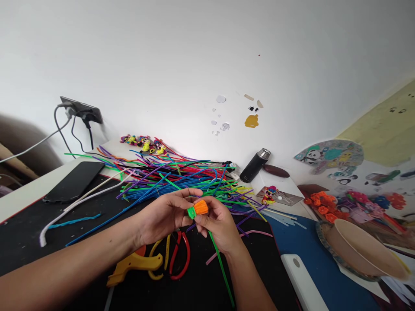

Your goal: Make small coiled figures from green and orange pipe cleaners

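Observation:
Both hands meet in the middle of the head view around a small orange and green pipe-cleaner piece [199, 209]. My left hand [165, 216] pinches it from the green end. On the orange side, my right hand [217, 220] has thumb and fingers closed on it. A long green pipe cleaner [218, 255] runs down from below my right hand; where its upper end goes is hidden. Behind the hands spreads a heap of many-coloured pipe cleaners [155, 185]. Below them lie red-handled scissors [184, 257], yellow-handled pliers or cutters [155, 263] and a yellow glue gun [136, 265].
A black phone [74, 181] lies on the left of the black mat [29, 242]. A dark flask [254, 166] leans by the wall. Small pipe-cleaner figures [144, 142] sit at the back. On the right are a white device [304, 280] and a large bowl [366, 250].

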Motion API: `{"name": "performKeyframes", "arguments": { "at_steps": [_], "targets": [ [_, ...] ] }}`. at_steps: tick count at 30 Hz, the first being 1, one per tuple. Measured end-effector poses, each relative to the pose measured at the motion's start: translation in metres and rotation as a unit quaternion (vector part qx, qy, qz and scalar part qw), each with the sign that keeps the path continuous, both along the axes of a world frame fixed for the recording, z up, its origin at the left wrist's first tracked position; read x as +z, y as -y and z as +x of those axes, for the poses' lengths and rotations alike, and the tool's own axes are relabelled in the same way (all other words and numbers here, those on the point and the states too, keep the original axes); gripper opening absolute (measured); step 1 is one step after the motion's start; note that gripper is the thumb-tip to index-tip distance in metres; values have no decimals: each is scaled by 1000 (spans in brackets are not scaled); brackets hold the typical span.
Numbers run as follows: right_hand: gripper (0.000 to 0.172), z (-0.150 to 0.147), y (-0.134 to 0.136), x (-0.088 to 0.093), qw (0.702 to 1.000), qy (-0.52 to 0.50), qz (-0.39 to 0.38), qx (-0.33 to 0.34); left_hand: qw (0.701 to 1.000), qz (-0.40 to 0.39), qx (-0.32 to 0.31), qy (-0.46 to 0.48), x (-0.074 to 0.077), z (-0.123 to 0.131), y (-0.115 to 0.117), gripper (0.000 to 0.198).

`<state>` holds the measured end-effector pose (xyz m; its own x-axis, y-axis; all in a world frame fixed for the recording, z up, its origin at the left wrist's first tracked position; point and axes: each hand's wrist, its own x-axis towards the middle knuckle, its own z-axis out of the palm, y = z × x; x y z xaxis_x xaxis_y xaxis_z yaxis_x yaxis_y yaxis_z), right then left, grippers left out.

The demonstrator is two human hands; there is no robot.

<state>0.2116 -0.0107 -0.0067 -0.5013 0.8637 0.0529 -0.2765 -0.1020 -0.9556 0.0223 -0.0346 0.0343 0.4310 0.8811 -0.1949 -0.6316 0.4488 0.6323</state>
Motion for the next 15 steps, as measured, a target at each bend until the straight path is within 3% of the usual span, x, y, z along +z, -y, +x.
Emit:
{"name": "performKeyframes", "arguments": {
  "at_steps": [15],
  "targets": [
    [40, 1, 2, 5, 1000, 17, 14, -13, 1000, 9, -7, 11, -1, -2, -1, 28]
  ]
}}
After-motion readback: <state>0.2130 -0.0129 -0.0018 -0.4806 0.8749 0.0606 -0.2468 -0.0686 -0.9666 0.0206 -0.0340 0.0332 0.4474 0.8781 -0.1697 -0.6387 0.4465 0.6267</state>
